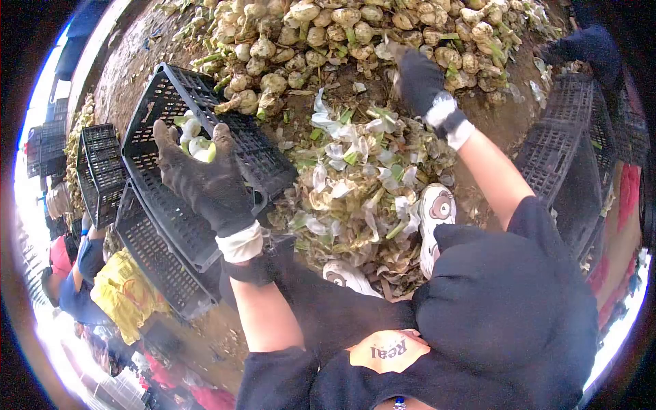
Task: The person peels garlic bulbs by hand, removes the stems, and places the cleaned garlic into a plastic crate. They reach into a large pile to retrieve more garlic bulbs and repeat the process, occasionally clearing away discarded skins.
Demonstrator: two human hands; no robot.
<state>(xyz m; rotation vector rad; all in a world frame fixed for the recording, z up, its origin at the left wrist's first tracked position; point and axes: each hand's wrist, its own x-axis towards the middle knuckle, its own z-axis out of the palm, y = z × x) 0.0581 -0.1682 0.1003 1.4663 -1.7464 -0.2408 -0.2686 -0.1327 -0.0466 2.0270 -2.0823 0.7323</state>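
Observation:
My left hand, in a dark, dirt-stained glove, is over a black plastic crate with its thumb and fingers spread. Between those fingers, several pale peeled onions show at the crate. At the near edge of a heap of onions, my right hand reaches forward in a dark glove with a white cuff, its fingers smeared by motion. The heaped onions have dry, dirty skins and cut green stems. A pile of peeled skins and trimmings lies between my arms, in front of my white shoes.
More black crates stand on the left, one beside a yellow sack. Dark crates are stacked on the right. A person's dark sleeve shows at the upper right, and another person is at the far left.

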